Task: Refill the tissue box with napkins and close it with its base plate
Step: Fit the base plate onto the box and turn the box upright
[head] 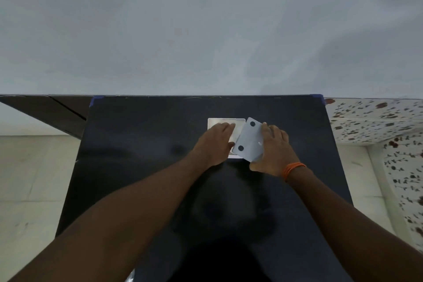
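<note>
Two bare forearms reach forward from the bottom edge, over the glossy black rectangular bench [142,167] that carries everything. One orange thread band [293,168] circles the right wrist.

Right hand [273,149] next: its grip is closed on the flat pale-grey rectangular base plate [249,142], thumb under the near corner, fingers curled along the right-hand edge. That plate is tilted, turned at an angle to the box, its underside facing up with two dark round pads showing, one at the far corner and one at the near-left corner. It hangs over the right part of the box and is not seated in it.

Left hand [215,142] lies palm down, fingers stretched flat and pressing into the open box, so its grip is flat and spread, pinching nothing that I can make out.

Beneath both hands sits one white square tissue box [238,121], bottom up and open, near the middle of the bench toward the far side. White shows inside under the fingers; whether that is napkins or bare wall is too blurred to tell.

Farther on, two blue taped corners [319,98] mark the bench's far edge, one at each end, then a plain grey wall [206,30]. Speckled tiles [370,119] sit off to the right.
</note>
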